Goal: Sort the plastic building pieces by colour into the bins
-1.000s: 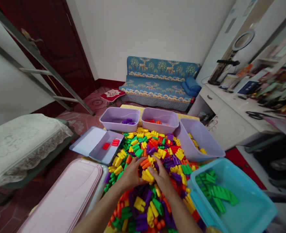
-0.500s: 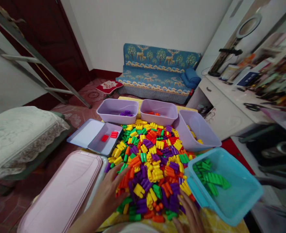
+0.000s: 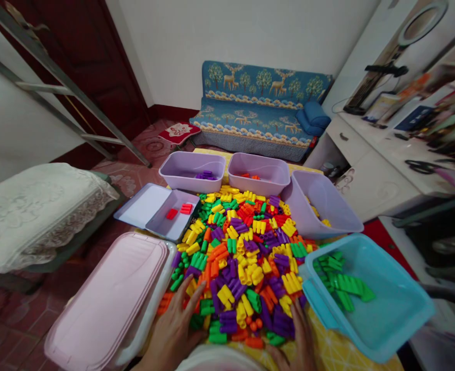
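A broad heap of plastic building blocks in yellow, purple, green, orange and red covers the middle of the table. At its near left edge lies my left hand, fingers spread over the blocks, holding nothing. My right hand rests at the near right edge, fingers apart and touching or close to purple and yellow blocks. To its right stands a turquoise bin with green blocks inside. Behind the heap, one lilac bin holds purple blocks, a second lilac bin orange ones, and a third yellow ones.
An open flat box with red blocks sits left of the heap. Nearer is a pink lid on a white container. Beyond are a blue sofa, a ladder, a cloth-covered bench and a white desk.
Both hands have drawn slightly nearer to me along the heap's edges. Green and orange blocks by the left hand are more exposed. The whole view has shifted a little.
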`<state>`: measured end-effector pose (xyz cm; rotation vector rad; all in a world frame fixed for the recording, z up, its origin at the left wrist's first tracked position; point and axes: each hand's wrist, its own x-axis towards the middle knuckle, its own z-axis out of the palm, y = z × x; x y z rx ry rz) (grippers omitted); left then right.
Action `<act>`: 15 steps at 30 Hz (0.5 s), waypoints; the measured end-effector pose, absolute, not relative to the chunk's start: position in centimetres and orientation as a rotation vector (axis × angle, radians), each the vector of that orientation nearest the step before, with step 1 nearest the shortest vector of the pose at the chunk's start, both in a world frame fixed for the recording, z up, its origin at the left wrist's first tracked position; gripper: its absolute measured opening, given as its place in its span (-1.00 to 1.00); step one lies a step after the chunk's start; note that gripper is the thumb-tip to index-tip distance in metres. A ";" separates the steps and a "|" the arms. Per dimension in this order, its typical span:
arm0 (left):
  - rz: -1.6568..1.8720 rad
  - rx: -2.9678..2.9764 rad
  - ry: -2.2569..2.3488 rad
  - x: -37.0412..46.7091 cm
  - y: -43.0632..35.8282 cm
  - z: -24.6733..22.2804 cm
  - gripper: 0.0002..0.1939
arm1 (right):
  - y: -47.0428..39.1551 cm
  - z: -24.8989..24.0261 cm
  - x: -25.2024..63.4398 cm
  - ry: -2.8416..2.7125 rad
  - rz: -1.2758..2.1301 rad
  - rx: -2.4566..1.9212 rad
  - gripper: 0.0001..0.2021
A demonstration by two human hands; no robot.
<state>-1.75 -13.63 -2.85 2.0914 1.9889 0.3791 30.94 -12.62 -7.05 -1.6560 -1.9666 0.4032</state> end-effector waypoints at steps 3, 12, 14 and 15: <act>0.437 2.111 1.899 -1.2 -13.2 -3.0 0.03 | -11.8 -6.3 29.1 -1.990 0.410 -1.606 -0.13; 0.633 2.072 1.700 1.2 -11.5 -3.0 0.03 | -10.2 -5.9 25.4 -1.961 0.482 -1.331 -0.33; 0.726 2.011 1.646 1.8 -11.2 -2.4 -0.02 | -9.6 -5.4 24.3 -1.902 0.514 -1.283 -0.35; 0.778 1.981 1.616 2.1 -11.0 -2.1 -0.06 | -9.3 -5.1 23.7 -1.876 0.531 -1.254 -0.36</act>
